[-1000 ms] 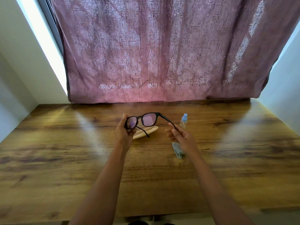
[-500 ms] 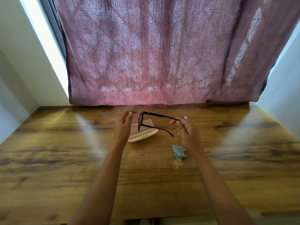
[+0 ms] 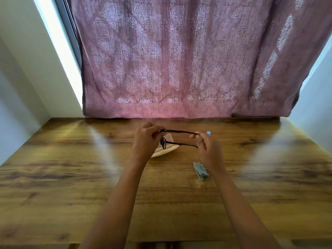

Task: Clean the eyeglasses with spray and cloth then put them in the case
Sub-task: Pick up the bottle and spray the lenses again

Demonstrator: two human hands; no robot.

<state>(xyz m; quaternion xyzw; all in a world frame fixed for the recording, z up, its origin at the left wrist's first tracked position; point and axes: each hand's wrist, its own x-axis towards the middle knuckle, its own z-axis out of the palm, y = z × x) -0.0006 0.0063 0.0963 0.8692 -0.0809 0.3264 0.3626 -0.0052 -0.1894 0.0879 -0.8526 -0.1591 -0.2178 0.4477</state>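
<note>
Hiding most of the spray bottle [image 3: 208,133]: right hand [image 3: 208,150].

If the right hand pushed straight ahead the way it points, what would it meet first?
Probably the spray bottle: its blue cap shows just beyond the right hand, though the depth between them is unclear.

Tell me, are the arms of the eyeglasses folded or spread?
Spread. Both arms of the eyeglasses run straight out from the front, held by the left hand, to the right hand.
</note>
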